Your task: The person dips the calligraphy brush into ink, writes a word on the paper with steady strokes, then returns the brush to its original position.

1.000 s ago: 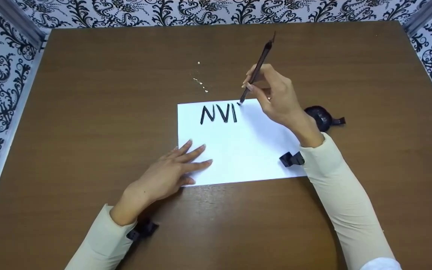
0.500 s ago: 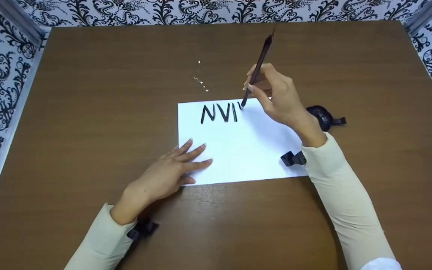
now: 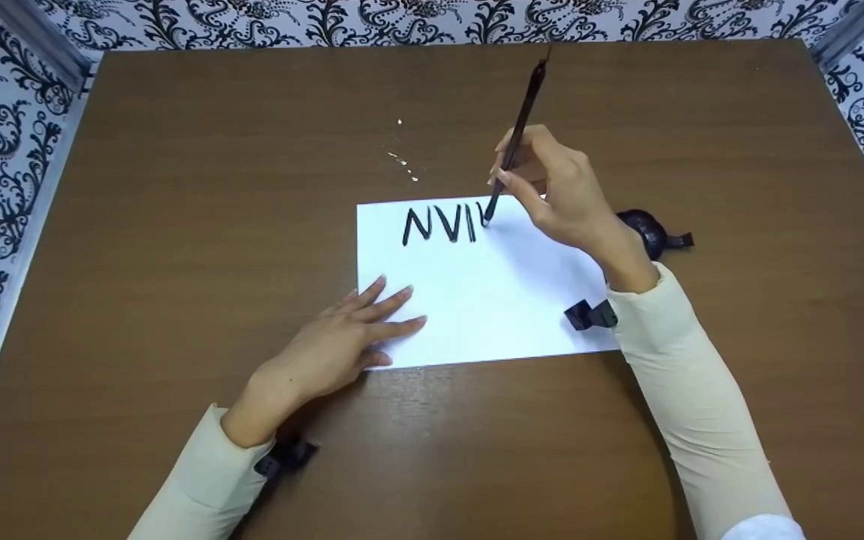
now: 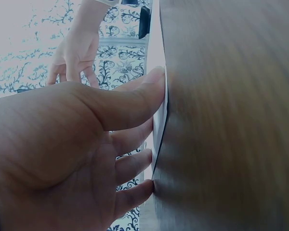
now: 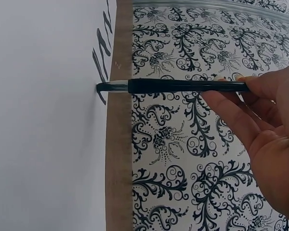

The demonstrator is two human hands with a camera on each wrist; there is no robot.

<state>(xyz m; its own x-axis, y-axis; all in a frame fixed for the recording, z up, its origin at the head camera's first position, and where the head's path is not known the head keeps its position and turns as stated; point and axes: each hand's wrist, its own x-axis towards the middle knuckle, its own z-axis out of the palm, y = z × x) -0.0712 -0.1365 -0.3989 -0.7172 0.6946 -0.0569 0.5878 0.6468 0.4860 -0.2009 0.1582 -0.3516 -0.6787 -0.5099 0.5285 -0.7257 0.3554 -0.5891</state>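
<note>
Between thumb and fingers my right hand pinches a dark calligraphy brush, its handle leaning up and away. The right wrist view shows the inked brush tip against the white paper. Bold black strokes reading like "NVI" run along the far edge of the sheet, with another slanted stroke at the tip. My left hand rests with spread fingers on the sheet's near left corner. Seen from the left wrist, its thumb lies along the paper's edge.
A dark round bowl with a short handle stands right of the paper, partly behind my right wrist. Small shiny specks dot the brown table beyond the sheet. Black-and-white patterned walls border the table.
The brush tip has moved slightly down and right over the paper, drawing a slanted stroke after the upright one. My right hand has shifted with it; my left hand stays in place.
</note>
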